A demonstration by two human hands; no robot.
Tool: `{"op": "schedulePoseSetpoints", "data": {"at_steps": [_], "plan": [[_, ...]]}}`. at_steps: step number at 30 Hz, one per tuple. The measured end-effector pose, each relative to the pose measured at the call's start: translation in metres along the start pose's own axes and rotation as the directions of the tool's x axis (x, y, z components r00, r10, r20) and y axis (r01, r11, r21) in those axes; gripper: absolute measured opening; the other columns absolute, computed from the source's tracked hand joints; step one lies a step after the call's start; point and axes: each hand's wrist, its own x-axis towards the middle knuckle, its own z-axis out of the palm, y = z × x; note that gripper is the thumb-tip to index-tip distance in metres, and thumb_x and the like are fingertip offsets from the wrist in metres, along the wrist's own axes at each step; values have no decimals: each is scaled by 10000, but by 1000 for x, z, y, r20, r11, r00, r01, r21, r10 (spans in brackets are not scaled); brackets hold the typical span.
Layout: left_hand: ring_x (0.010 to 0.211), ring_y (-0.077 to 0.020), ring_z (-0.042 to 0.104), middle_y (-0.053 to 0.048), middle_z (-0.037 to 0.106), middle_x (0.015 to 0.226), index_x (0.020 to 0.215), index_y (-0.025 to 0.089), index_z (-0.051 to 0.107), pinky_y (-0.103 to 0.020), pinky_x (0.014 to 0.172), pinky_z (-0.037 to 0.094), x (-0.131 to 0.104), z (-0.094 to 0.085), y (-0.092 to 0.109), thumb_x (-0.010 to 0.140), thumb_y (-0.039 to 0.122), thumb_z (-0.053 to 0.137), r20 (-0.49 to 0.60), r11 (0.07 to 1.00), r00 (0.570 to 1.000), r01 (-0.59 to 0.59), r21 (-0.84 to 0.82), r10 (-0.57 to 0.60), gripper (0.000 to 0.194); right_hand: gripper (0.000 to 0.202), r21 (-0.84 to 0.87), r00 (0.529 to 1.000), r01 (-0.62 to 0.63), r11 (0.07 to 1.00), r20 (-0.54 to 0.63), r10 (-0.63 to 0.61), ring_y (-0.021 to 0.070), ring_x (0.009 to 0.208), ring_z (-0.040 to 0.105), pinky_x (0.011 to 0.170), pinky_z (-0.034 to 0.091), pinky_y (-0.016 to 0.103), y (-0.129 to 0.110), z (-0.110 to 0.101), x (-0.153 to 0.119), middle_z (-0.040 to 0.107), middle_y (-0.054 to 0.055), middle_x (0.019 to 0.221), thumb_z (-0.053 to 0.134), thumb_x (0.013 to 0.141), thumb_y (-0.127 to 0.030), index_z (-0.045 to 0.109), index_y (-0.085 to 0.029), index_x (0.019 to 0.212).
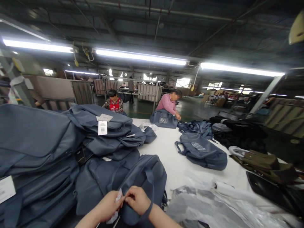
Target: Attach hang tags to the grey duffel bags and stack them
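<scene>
At the bottom centre, my left hand (111, 204) is closed on a small white crumpled piece (119, 194), perhaps a tag or paper. My right hand (137, 199) touches it at the fingertips, its thumb and fingers pinched together; what they hold is too small to make out. Both hands are over a blue-grey bag (152, 167), and the bag's strap (150, 180) passes over my right wrist. More white material (112, 218) shows below my left hand.
Stacked blue-grey bags (35, 139) fill the left. On the white table (163, 142) lie another bag (201, 150), clear plastic wrapping (209, 205) and an olive bag (263, 163). Across it, a person in pink (165, 103) handles a bag; another person in a red apron (114, 104) is further left.
</scene>
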Motion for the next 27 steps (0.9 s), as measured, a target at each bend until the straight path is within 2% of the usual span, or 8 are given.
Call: {"op": "schedulePoseSetpoints", "data": {"at_steps": [2,5,8,11,16,18,21,27], "plan": [[636,-162,594,-26,645,651,654,179,563,-235,606,403,-3,-2,1,862,407,370,-14,995,1000,-9,96,10,364,58,258,987,-162,952,38,158,79,452,468,463,348,204,7,3,2,595,-12,617,614,703,-209,641,-159,715],[691,-166,606,-13,671,737,719,193,593,-237,639,402,-12,-9,10,788,352,490,-11,964,999,-37,263,41,201,220,642,932,-357,679,189,310,24,315,308,338,174,184,14,5,4,643,4,687,639,694,-359,576,-152,736],[723,-199,617,-13,678,790,784,218,611,-255,643,415,-22,-16,24,630,450,677,26,907,999,-55,417,48,285,324,754,905,-406,517,252,344,2,305,288,321,110,177,13,6,3,669,16,750,711,619,-405,541,-151,727],[831,-267,639,-74,693,887,895,220,638,-302,712,442,-22,-14,36,547,545,735,-4,839,1000,5,544,-3,486,336,718,901,-410,562,222,373,14,316,337,322,151,171,11,9,4,658,-6,686,706,627,-421,515,-159,713],[858,-338,645,-196,680,895,953,134,654,-398,741,458,-15,12,44,794,666,429,-116,773,992,118,624,-57,599,226,657,871,-476,584,263,414,46,320,340,347,184,178,19,15,10,509,-69,444,655,702,-348,533,-159,718],[857,-338,645,-200,678,900,977,121,645,-406,744,464,-14,22,47,813,632,431,-93,767,995,90,635,-40,577,191,656,861,-488,576,253,441,51,319,317,350,177,183,22,17,9,452,-84,404,624,723,-330,531,-163,717],[874,-330,637,-182,673,925,1007,121,619,-392,773,471,-16,29,48,667,568,659,-35,757,999,41,652,-24,563,167,656,844,-498,568,217,490,52,322,290,349,154,192,28,21,7,432,-74,403,553,757,-298,505,-166,667],[910,-290,624,-135,660,959,993,143,601,-352,824,469,-27,22,44,586,232,722,80,728,997,-40,684,-20,434,202,635,811,-542,550,224,540,56,306,246,351,139,197,33,27,3,352,-82,338,501,777,-277,482,-172,605]]}}
